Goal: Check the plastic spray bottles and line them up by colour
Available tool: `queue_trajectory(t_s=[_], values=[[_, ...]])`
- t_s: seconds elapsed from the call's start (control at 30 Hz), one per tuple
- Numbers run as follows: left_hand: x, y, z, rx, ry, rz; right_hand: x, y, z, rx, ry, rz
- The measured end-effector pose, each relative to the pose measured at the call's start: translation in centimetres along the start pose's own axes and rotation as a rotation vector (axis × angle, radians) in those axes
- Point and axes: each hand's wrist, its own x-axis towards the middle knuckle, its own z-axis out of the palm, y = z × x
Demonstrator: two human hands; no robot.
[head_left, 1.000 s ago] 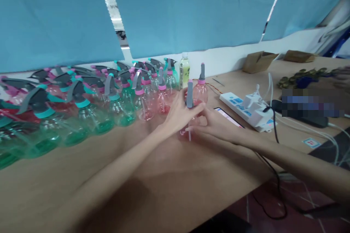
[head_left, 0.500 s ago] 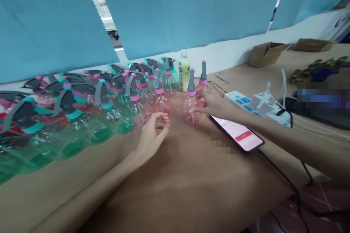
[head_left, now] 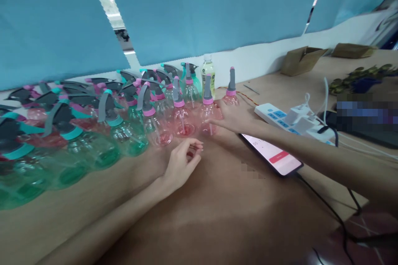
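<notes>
My right hand [head_left: 231, 116] is closed around the side of a pink spray bottle [head_left: 209, 112] with a grey trigger head. The bottle is upright at the right end of the front row, close beside another pink spray bottle [head_left: 183, 119]. Just in front of these, my left hand [head_left: 183, 163] hovers over the table with loosely curled fingers, thumb apart from them and nothing held. One more pink spray bottle [head_left: 230, 97] stands behind my right hand, its lower part hidden. Leftward, green spray bottles [head_left: 127, 134] and pink ones stand in crowded rows.
A drink bottle [head_left: 207, 75] stands behind the row. A phone [head_left: 275, 155] with a cable lies under my right forearm. Farther right are a white power strip [head_left: 273, 118] with plugs, a cardboard box [head_left: 301, 62] and a plant-like bunch [head_left: 362, 78]. Blue sheeting [head_left: 199, 12] covers the wall.
My right hand has shifted left with the pink spray bottle, bringing it nearer the front row. My left hand has moved a little right and toward me, its fingers curled more.
</notes>
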Motion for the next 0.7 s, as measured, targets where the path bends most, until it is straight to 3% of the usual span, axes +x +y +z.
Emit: queue_trajectory(t_s=[0.4,0.7], values=[[0.0,-0.3,0.2,-0.096,-0.044,0.004,2.5,0.2,0.2,-0.114,-0.025,-0.028],[-0.2,-0.5,0.0,-0.111,-0.082,0.03,2.7,-0.6,0.5,-0.129,-0.034,0.011]])
